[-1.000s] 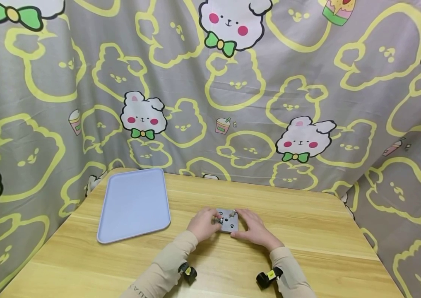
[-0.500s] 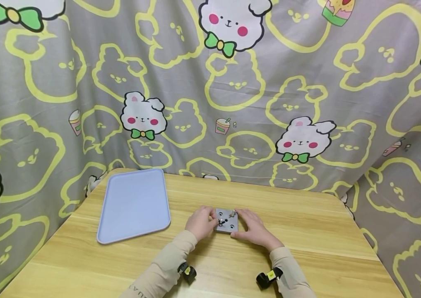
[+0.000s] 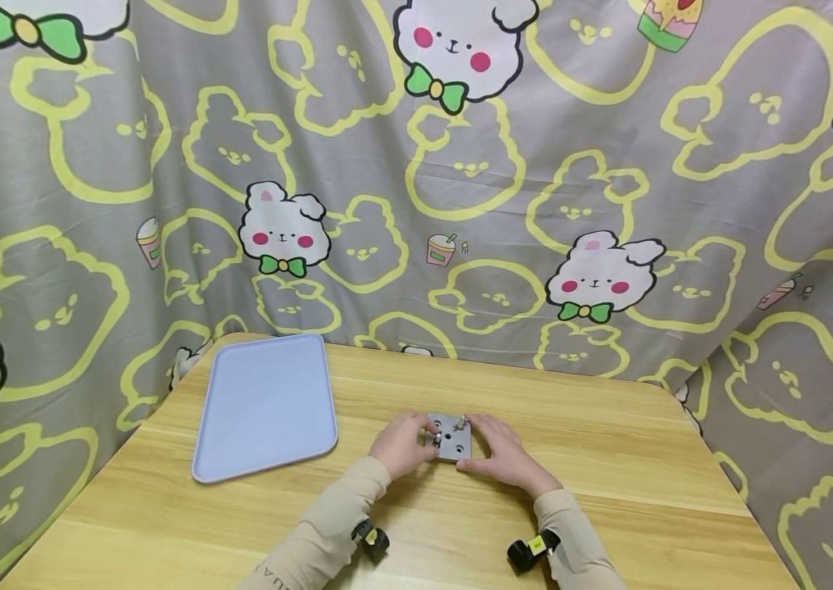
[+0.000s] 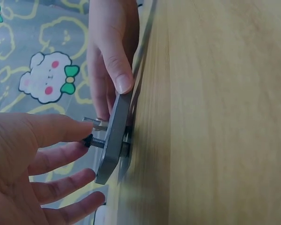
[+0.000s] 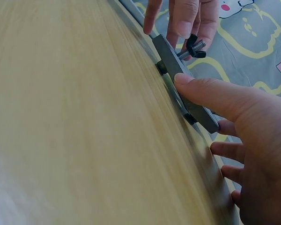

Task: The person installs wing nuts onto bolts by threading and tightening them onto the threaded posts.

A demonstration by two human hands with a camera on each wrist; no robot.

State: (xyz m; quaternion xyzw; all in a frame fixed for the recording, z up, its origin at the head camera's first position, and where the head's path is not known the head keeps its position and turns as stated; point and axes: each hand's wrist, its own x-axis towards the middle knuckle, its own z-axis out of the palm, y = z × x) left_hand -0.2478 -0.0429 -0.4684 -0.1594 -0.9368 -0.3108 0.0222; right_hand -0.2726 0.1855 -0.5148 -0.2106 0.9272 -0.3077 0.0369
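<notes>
A small grey metal plate (image 3: 454,441) with several holes lies at the middle of the table, slightly raised on round parts beneath it. A bolt (image 4: 99,143) stands up through it and carries a black wing nut (image 5: 192,47). My left hand (image 3: 399,445) pinches this wing nut between thumb and forefinger, its other fingers spread. Thumb on the near edge and fingers at the far side, my right hand (image 3: 506,459) grips the plate. Near the plate's far right corner is a silver fastener (image 3: 460,423); its exact shape is too small to tell.
A pale blue tray (image 3: 267,406) lies on the wooden table (image 3: 608,459), left of the hands. A patterned curtain (image 3: 387,270) hangs behind the table and along both sides. Each forearm wears a black strap-on camera (image 3: 374,541).
My left hand drew back slightly to the left with its fingers closer together, then came forward again round the wing nut. The right hand and the plate have stayed in place.
</notes>
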